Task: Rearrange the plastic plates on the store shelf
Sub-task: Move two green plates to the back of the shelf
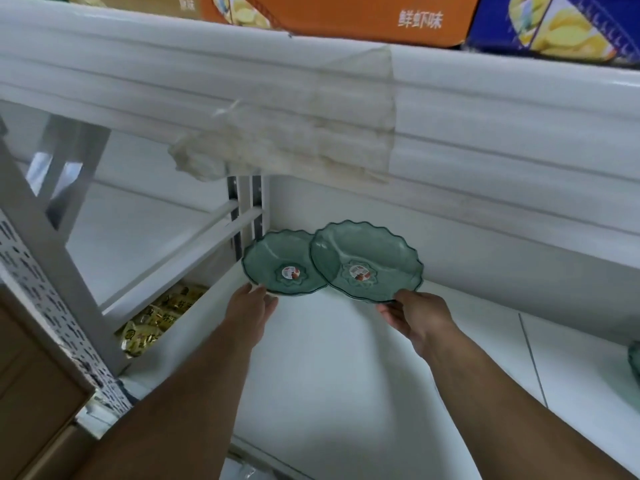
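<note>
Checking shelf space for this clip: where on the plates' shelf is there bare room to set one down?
The white shelf is bare in front of the two green plates, between the forearms, and to the right up to another green item at the frame edge. The back left corner is crowded: both plates overlap there, left hand and right hand at their rims.

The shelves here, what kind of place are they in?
Most likely a shop. White metal shelves hold two matching green plates with labels still stuck on, boxed snacks sit on the shelf above, and packets lie lower down.
</note>
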